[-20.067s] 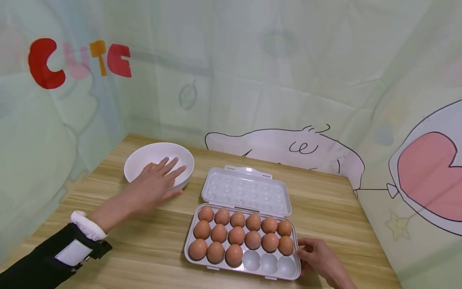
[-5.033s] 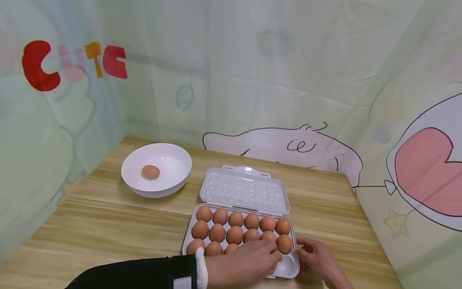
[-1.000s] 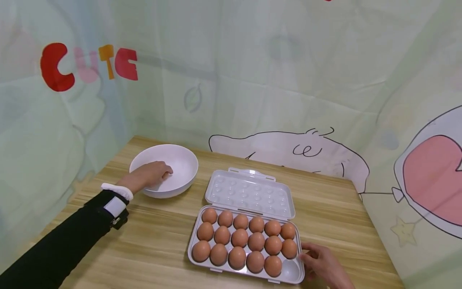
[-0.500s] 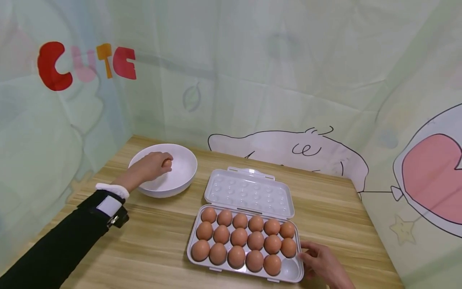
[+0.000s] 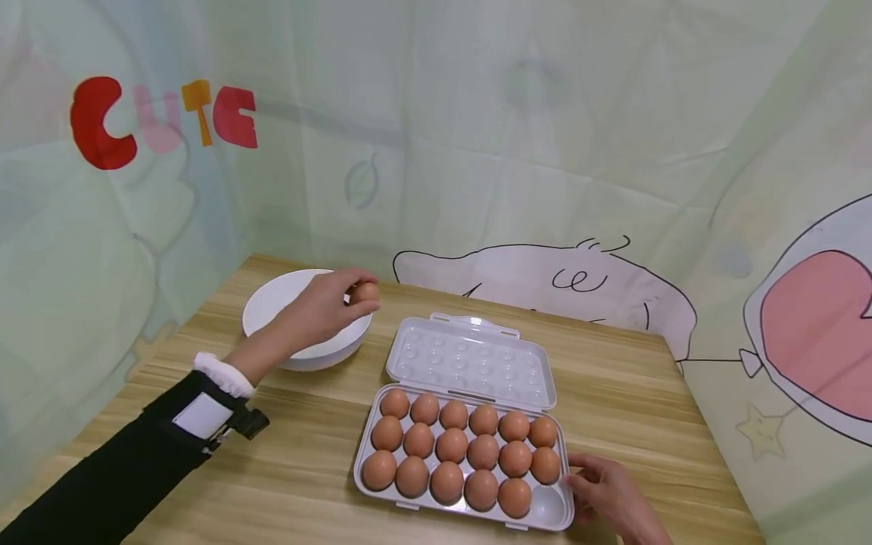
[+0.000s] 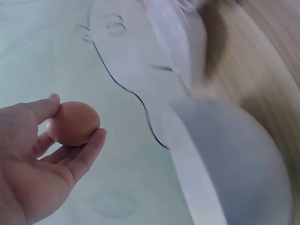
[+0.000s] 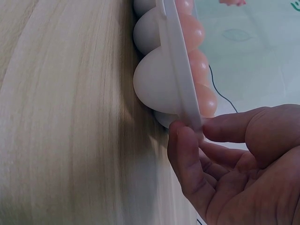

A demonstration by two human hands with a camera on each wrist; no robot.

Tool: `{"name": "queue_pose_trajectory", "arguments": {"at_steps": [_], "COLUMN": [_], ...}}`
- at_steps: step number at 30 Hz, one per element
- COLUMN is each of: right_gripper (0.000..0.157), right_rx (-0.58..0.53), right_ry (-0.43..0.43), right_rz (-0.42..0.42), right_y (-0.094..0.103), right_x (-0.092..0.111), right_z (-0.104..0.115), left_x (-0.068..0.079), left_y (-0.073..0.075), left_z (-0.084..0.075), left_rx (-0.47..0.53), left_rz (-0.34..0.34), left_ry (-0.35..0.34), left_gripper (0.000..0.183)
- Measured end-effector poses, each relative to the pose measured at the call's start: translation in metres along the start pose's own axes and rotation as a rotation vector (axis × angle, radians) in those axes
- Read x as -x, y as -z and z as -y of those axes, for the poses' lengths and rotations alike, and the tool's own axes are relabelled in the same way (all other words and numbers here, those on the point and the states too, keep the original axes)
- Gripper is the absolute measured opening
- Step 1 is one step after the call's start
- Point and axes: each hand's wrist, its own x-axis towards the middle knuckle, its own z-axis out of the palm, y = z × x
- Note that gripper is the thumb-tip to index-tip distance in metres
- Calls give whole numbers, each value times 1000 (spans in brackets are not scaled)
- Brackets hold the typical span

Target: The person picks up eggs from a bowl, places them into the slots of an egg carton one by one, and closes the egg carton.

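Above the right rim of the white bowl point(image 5: 269, 303), my left hand point(image 5: 320, 306) pinches a brown egg point(image 5: 366, 293) between thumb and fingers. The left wrist view shows that egg point(image 6: 74, 123) held clear of the bowl's outer wall point(image 6: 229, 159). My right hand point(image 5: 609, 492) pinches the right edge of the grey-white egg tray point(image 5: 463, 512), its thumb over the rim and fingers beneath, as the right wrist view shows. Brown eggs point(image 5: 451, 445) fill the tray except for one bare cup point(image 5: 547, 506) at the front right corner.
The tray's dimpled lid point(image 5: 470, 367) lies folded back behind it. Everything rests on a wood-grain table point(image 5: 306, 469). A printed curtain point(image 5: 477, 151) hangs along the table's back and sides.
My left hand has lifted the egg out of the bowl and carried it up and right to the rim. Since five seconds ago, the tray's front row has gained eggs. My right hand stays put.
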Motion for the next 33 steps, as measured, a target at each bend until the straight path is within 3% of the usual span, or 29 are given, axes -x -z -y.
{"name": "queue_pose_trajectory", "arguments": {"at_steps": [4, 8, 17, 23, 28, 33], "right_gripper": [44, 44, 46, 44, 44, 43], "right_rx": [-21, -21, -19, -20, -27, -18], "right_ry": [30, 24, -1, 26, 55, 48], "right_rz": [8, -1, -26, -15, -6, -6], "right_y": [0, -1, -1, -1, 1, 1], "right_x": [2, 1, -1, -2, -2, 2], "right_z": [-1, 1, 3, 3, 1, -1], "left_x": [4, 8, 18, 20, 23, 33], "left_y": [-15, -34, -85, -106, -128, -151], "left_z": [-34, -67, -123, -149, -166, -177], "left_rx": [79, 169, 281, 312, 263, 202], "left_rz": [10, 62, 295, 403, 414, 437], "left_ry": [-95, -165, -270, -283, -330, -334], "left_gripper": [39, 37, 36, 36, 32, 32]}}
